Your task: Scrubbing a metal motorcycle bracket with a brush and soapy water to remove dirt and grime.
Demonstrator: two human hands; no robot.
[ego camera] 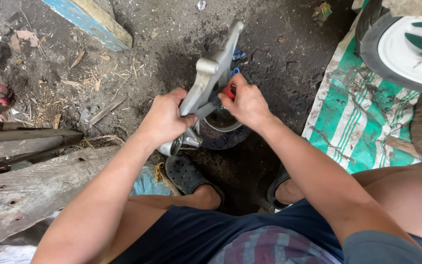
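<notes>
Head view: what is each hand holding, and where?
Left hand grips the silver metal bracket near its lower end. Right hand holds a red-handled tool by the handle, against the bracket.

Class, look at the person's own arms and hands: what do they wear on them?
Both arms are bare to above the elbow. The left hand and right hand wear no gloves; no rings or watch show. A grey short sleeve covers the right upper arm.

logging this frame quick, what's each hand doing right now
Left hand: closed around the silver metal bracket.
Right hand: closed on a red-handled tool against the bracket.
</notes>
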